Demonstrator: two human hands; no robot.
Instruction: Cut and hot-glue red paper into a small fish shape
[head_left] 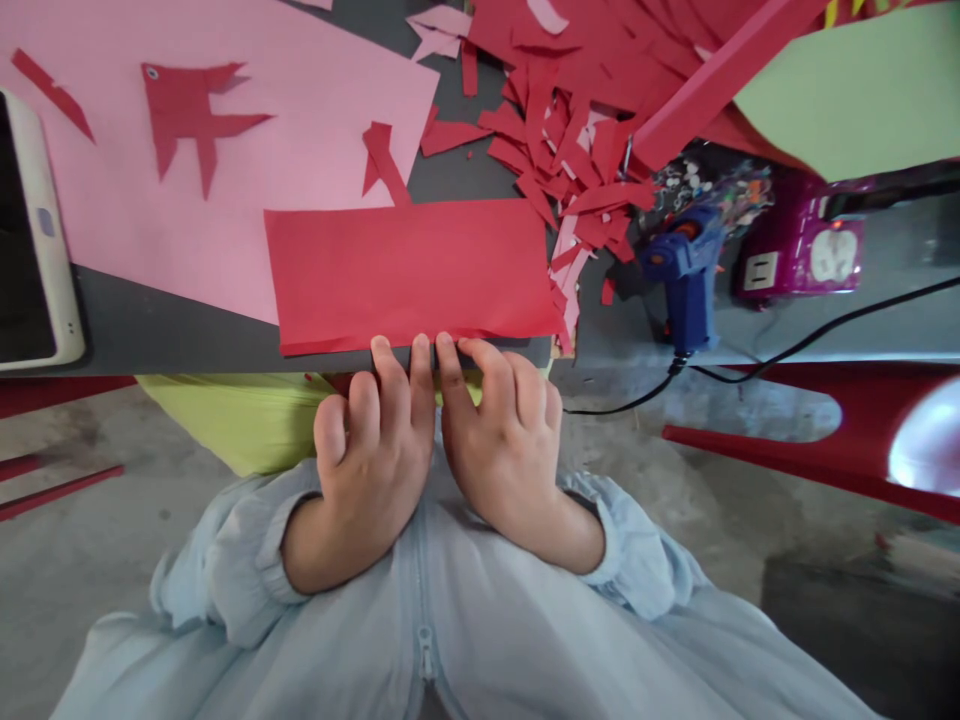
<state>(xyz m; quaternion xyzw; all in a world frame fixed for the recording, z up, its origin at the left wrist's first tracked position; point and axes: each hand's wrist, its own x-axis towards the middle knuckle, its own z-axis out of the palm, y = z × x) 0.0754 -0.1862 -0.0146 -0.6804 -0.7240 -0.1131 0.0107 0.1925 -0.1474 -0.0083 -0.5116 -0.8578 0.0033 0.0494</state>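
Note:
A rectangular sheet of red paper (412,270) lies at the table's near edge, with a narrow strip turned up along its near side. My left hand (379,430) has its thumb and forefinger on that near edge, the other fingers curled. Close beside it, my right hand (502,440) pinches the same edge with thumb and forefinger. The two thumbs are almost side by side near the middle of the fold. Beyond the sheet, a cut red paper shape with a small eye (184,115) rests on a large pink sheet (307,110).
Red paper scraps (577,150) are heaped at the back right. A blue glue gun (690,270) with a black cord stands right of them, beside a purple power strip (802,245). Green paper (862,90) lies behind. A phone (60,240) is at the left edge. A red stool (795,440) is lower right.

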